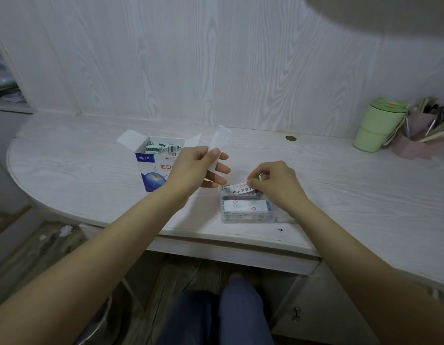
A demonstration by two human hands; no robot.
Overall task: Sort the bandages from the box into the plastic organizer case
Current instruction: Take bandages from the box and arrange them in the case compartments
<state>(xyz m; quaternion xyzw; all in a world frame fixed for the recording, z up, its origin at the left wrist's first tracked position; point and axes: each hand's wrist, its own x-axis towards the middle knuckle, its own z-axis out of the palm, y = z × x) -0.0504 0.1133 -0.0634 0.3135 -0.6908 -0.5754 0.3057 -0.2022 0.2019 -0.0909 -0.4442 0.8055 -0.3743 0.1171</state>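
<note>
Bandage going into the case

The right hand (275, 185) pinched a bandage (239, 190) over the case (248, 210) on the table (91, 170); best laid flat. The left hand (193, 170) gripped the lid (217, 150); the box (156, 165) stood beside.

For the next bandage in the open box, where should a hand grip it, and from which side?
From above, through the open top of the box: the bandages stand on edge inside, upper ends exposed, so pinch one by its top edge and lift straight up.
</note>
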